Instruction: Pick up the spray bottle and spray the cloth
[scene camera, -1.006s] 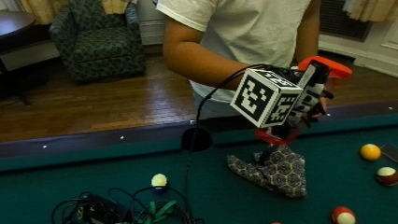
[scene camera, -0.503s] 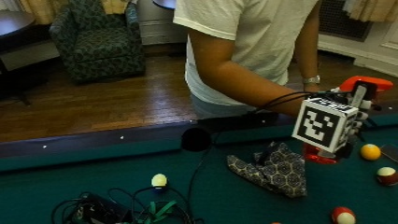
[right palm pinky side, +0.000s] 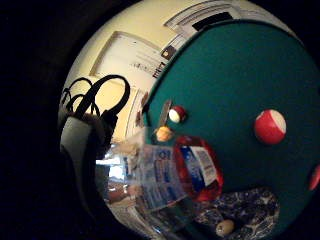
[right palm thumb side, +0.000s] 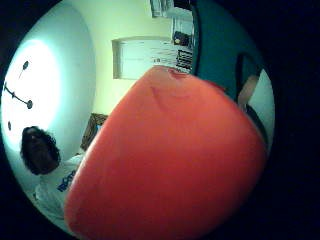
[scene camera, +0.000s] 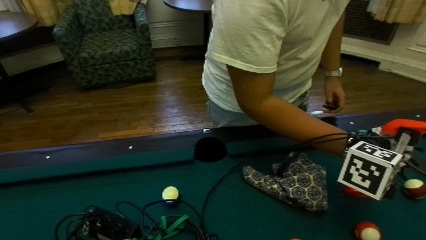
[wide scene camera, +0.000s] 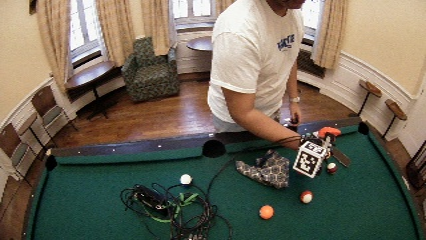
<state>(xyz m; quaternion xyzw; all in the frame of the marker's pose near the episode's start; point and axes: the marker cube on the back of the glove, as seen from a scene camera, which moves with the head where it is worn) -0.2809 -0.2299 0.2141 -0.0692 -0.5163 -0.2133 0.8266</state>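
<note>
- Fingers of the right hand (scene camera: 393, 167) are hidden behind the glove's gear, so I cannot tell how they sit, but the bottle (scene camera: 402, 128) is up in that hand.
- It hangs over the green table (scene camera: 100, 187), just beside the cloth (scene camera: 293, 182).
- Only its orange top shows from outside.
- Up close, the bottle (right palm pinky side: 172, 172) is clear with a red and blue label.

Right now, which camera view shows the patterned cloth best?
The outside view: the cloth lies crumpled on the green felt, wholly visible. The wide outside view shows it smaller; the little finger side palm view catches only part; the thumb side view shows none.
</note>
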